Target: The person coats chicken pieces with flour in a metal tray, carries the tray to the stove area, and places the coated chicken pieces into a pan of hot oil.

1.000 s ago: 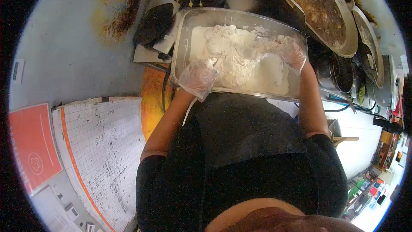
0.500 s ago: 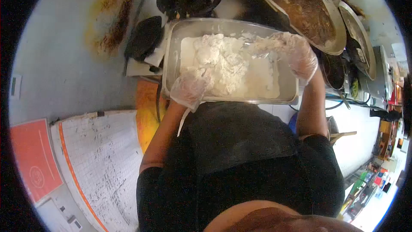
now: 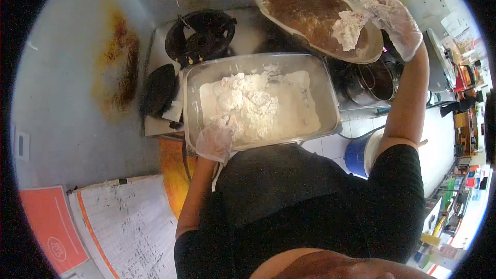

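Note:
In a clear plastic glove, my right hand [image 3: 395,20] is closed on a flour-coated piece of food [image 3: 350,30], perhaps meat. It hangs over the right part of a large round metal pan [image 3: 266,8] of brown, oil-like liquid. My left hand [image 3: 214,139], gloved too, rests inside the near left corner of a rectangular metal tray [image 3: 330,80]. Its fingers curl at the edge of a heap of floured pieces [image 3: 248,101], and flour hides what they grip. Loose flour [image 3: 297,106] covers the tray's right side.
Behind the tray stand a black wok-like pan [image 3: 199,36] and a dark pan [image 3: 159,90]. A metal pot [image 3: 368,82] sits right of the tray. Below, a blue bucket [image 3: 355,155] is on the tiled floor. A stained metal wall [image 3: 77,88] rises at left.
My right hand has lifted from the tray's right side up and right, carrying the floured piece over the pan. My left hand stays at the heap. The view has shifted.

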